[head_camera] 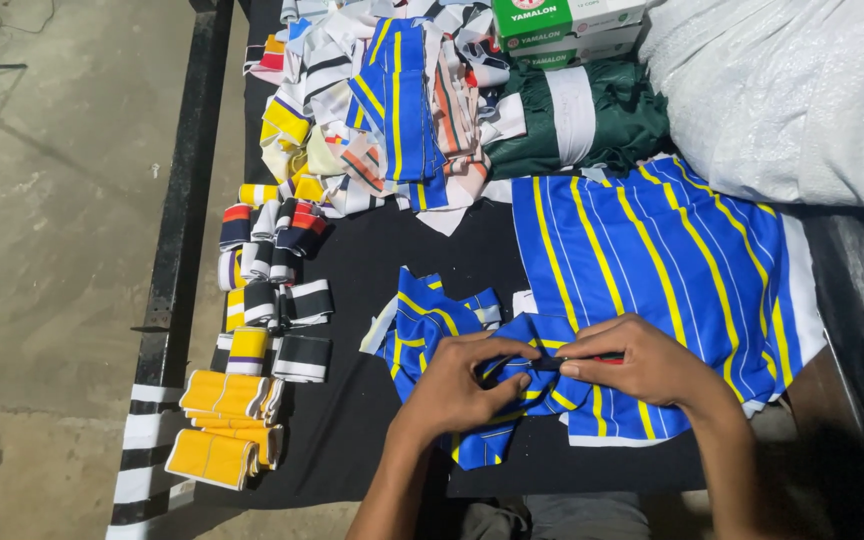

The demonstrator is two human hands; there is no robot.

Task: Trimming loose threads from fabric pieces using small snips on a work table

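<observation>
here both hands' fingers [512,383] pinch blue striped fabric [542,385] shut.

Black table [372,440] under striped fabric [652,260]

The left hand [462,385] and right hand [642,362] are pinching a blue fabric piece with yellow stripes [527,370] between their fingertips above the black table [362,250]. A larger stack of the same striped fabric [662,260] is lying just beyond the right hand. Folded yellow rib bands [227,425] are sitting near the table's left edge.
</observation>
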